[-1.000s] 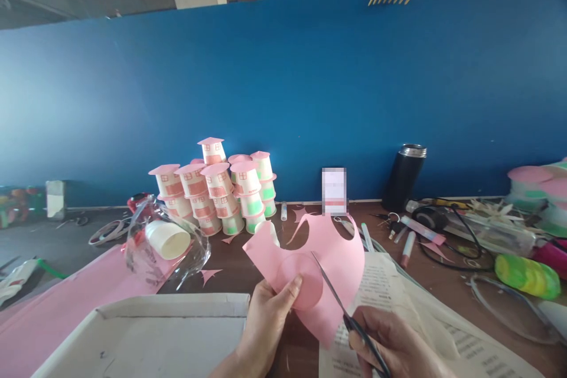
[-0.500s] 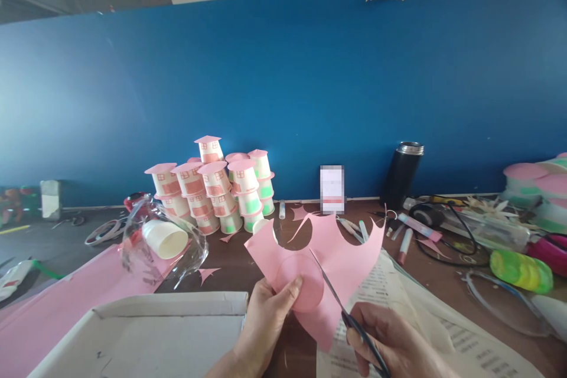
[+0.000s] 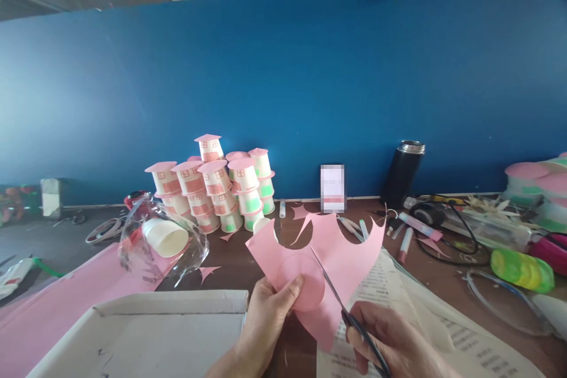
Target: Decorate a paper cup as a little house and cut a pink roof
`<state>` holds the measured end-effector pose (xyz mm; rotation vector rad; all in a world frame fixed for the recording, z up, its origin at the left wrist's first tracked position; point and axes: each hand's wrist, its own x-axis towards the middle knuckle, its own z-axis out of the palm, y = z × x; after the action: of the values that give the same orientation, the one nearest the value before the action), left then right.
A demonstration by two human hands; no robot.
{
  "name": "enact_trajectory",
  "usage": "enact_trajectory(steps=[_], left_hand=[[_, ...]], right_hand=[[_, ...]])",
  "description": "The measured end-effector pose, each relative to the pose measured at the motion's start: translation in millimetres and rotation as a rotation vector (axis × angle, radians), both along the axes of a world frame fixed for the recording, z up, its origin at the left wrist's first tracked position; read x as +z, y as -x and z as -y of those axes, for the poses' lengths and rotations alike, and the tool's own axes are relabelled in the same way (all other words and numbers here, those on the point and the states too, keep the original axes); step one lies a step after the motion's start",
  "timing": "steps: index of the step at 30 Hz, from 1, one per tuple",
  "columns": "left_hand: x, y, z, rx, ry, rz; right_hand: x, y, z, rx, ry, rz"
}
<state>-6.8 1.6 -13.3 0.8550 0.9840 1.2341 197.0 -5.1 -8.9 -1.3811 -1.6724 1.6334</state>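
Observation:
My left hand [image 3: 272, 319] pinches a sheet of pink paper [image 3: 345, 260], thumb on top and the other fingers underneath. Curved bites are cut out of the sheet's far edge. A drawn circle shows beside my thumb. In my right hand [image 3: 385, 333] is a pair of dark-handled scissors [image 3: 333, 284], its blades pointing up and left over the paper, just right of the circle. The blades look almost closed, and I cannot tell how deep they are in the paper. Under the paper's right side lies a printed sheet [image 3: 398, 307].
Stacked paper cups [image 3: 215, 180] with pink roofs stand at the back left. A white box [image 3: 168, 336] sits front left, near a cup in a plastic bag [image 3: 166, 237]. A black flask [image 3: 402, 174], markers [image 3: 405, 245] and a yellow-green bottle [image 3: 521, 270] occupy the right.
Almost nothing differs. The view has shifted very slightly; both hands, the pink paper and the scissors keep nearly the same positions.

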Motion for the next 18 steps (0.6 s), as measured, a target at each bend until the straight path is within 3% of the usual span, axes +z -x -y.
enact_trajectory(steps=[7, 18], left_hand=[[-4.8, -0.5, 0.6, -0.004, -0.026, 0.016], [1.2, -3.5, 1.3, -0.021, 0.007, 0.106]], right_hand=[[0.5, 0.7, 0.4, -0.020, 0.005, 0.055], [-1.5, -0.4, 1.6, -0.015, 0.023, -0.003]])
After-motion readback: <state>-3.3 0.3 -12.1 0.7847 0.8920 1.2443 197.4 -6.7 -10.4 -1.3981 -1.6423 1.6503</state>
